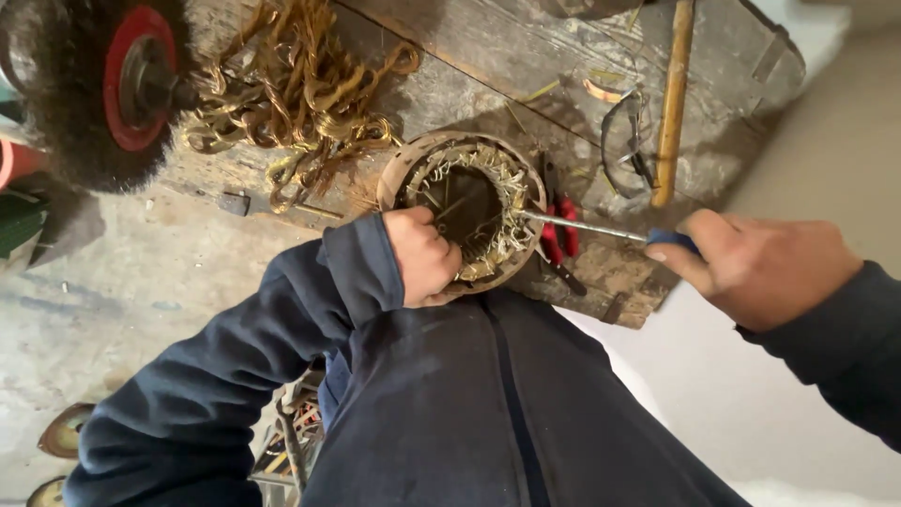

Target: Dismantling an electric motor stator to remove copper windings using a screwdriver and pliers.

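A round brown metal motor stator (410,164), its ring packed with pale, frayed copper windings, lay flat near the front edge of a worn wooden workbench (526,47). The left hand (424,255) sat at the stator's near rim, fingers curled shut over that edge. The right hand (751,268) was off to the stator's right, closed around the blue handle of a screwdriver (601,230) whose thin steel shaft reached leftward, its tip pressed into the windings on the stator's right side. Red-handled pliers (559,230) lay just right of the stator, beneath the shaft. A tangled heap of golden stripped copper wire (300,94) lay behind and left of the stator. Further left stood a wire brush wheel with a red hub (122,80). A wooden stick (674,103) lay well right of the stator.
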